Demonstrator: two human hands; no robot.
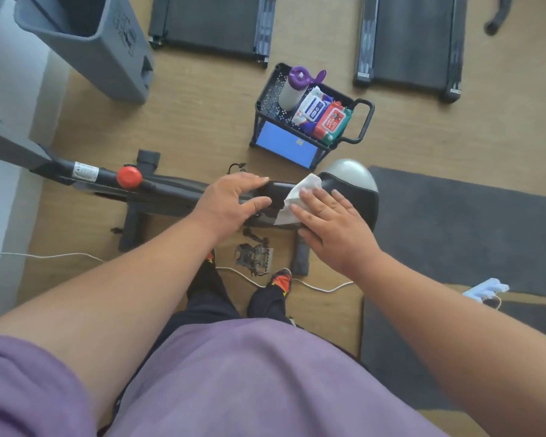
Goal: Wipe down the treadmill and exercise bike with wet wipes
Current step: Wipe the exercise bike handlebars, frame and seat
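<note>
Pressed crumpled white wet wipe flat against smooth black padded saddle of black steel-framed exercise bike with right hand, fingers straight and spread. Steadied saddle's narrow nose with left hand, fingers loosely extended, gripping nothing.

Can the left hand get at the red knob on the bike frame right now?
Probably yes. The left hand rests on the bike frame, holding nothing, and the red knob sits further along the same bar with nothing between them.
</note>
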